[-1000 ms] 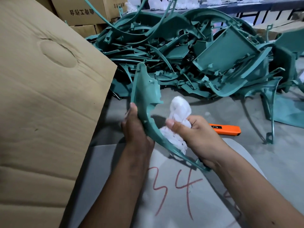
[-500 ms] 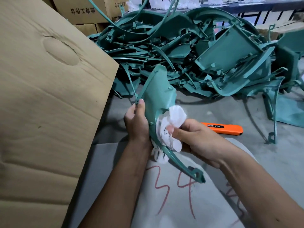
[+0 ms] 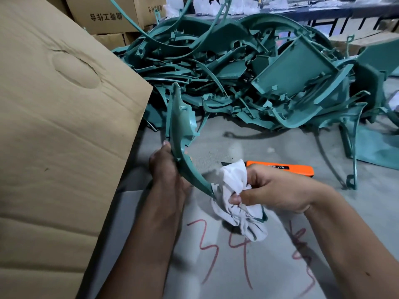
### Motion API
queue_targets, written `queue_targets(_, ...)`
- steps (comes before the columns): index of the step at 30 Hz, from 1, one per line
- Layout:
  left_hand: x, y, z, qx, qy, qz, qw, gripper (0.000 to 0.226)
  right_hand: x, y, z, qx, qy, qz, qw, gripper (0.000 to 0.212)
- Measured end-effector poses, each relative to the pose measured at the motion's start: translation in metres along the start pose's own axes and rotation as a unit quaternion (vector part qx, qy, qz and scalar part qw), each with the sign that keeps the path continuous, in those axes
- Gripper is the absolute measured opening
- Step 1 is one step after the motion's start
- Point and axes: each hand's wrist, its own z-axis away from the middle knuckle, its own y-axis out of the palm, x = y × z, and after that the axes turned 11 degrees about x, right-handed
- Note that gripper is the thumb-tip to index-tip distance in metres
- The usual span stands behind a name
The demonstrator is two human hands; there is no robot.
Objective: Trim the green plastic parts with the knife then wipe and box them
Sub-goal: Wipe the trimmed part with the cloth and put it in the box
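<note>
My left hand (image 3: 166, 167) grips a curved green plastic part (image 3: 181, 130) at its middle, holding it upright over the grey table. My right hand (image 3: 274, 190) clutches a crumpled white cloth (image 3: 235, 190) wrapped round the part's thin lower end, which is mostly hidden in the cloth. An orange knife (image 3: 287, 168) lies flat on the table just behind my right hand, with its left end hidden behind the cloth. A big heap of green plastic parts (image 3: 248, 72) fills the far side of the table.
A large open cardboard flap (image 3: 60, 137) stands at the left, close to my left arm. Printed cardboard boxes (image 3: 112, 16) are stacked behind it. Red handwritten marks (image 3: 216, 251) cover the grey sheet under my arms. A thin green part (image 3: 354, 152) stands at the right.
My right hand has slid the cloth down the part from its wide middle to the thin lower end. The part has turned so its inner side faces right.
</note>
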Motion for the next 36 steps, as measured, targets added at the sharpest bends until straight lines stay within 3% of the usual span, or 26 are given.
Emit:
queue_targets(8, -0.004, -0.017, 0.005, 0.227, -0.03, 0.05, 0.972, 0.039, -0.014, -0.009, 0.006, -0.042, -0.008, -0.092, 0.995, 0.016)
queue_targets(10, -0.003, -0.014, 0.001, 0.261, -0.015, 0.139, 0.955, 0.013, -0.019, -0.009, 0.002, -0.083, -0.003, -0.142, 0.986, 0.033)
queue_targets(12, -0.004, -0.012, -0.002, 0.273, -0.002, 0.206, 0.94, 0.035, -0.022, -0.005, -0.003, -0.115, 0.013, -0.167, 0.979, 0.053)
queue_targets(14, -0.006, -0.015, -0.006, 0.274, 0.025, 0.221, 0.936, 0.04, -0.022, 0.004, -0.009, -0.079, 0.018, -0.151, 0.985, 0.032)
queue_targets(16, -0.005, -0.017, -0.006, 0.245, 0.033, 0.179, 0.952, 0.022, -0.019, 0.017, -0.013, -0.045, 0.018, -0.19, 0.98, 0.011)
queue_targets(17, -0.004, -0.017, -0.006, 0.227, 0.025, 0.159, 0.96, 0.015, -0.018, 0.02, -0.013, -0.032, 0.009, -0.214, 0.976, 0.021)
queue_targets(18, -0.002, -0.017, -0.006, 0.208, 0.009, 0.15, 0.966, 0.022, -0.021, 0.02, -0.013, -0.019, -0.012, -0.231, 0.973, 0.029)
queue_targets(21, -0.007, -0.016, -0.005, 0.211, -0.047, 0.163, 0.963, 0.016, -0.015, 0.006, -0.004, -0.08, -0.093, -0.282, 0.952, 0.02)
queue_targets(24, -0.011, -0.016, -0.001, 0.264, -0.126, 0.125, 0.948, 0.046, -0.015, -0.019, 0.007, -0.154, -0.179, -0.418, 0.877, 0.018)
queue_targets(26, -0.011, -0.014, 0.001, 0.275, -0.165, 0.066, 0.945, 0.034, -0.01, -0.025, 0.004, -0.192, -0.235, -0.433, 0.849, 0.016)
queue_targets(28, -0.012, -0.009, 0.003, 0.234, -0.174, -0.041, 0.956, 0.008, -0.01, -0.025, -0.009, -0.273, -0.207, -0.398, 0.851, 0.033)
queue_targets(30, -0.008, -0.009, 0.001, 0.142, -0.13, -0.177, 0.965, 0.022, -0.013, -0.017, -0.018, -0.339, -0.163, -0.354, 0.856, 0.036)
queue_targets(32, -0.006, -0.008, 0.0, 0.063, -0.071, -0.229, 0.969, 0.021, -0.012, -0.011, -0.025, -0.341, -0.154, -0.323, 0.87, 0.044)
queue_targets(34, -0.007, -0.008, 0.001, 0.066, -0.056, -0.224, 0.971, 0.016, -0.011, -0.009, -0.026, -0.309, -0.167, -0.301, 0.886, 0.061)
queue_targets(36, -0.008, -0.007, 0.004, 0.116, -0.059, -0.216, 0.968, 0.011, -0.012, -0.008, -0.024, -0.295, -0.153, -0.274, 0.902, 0.063)
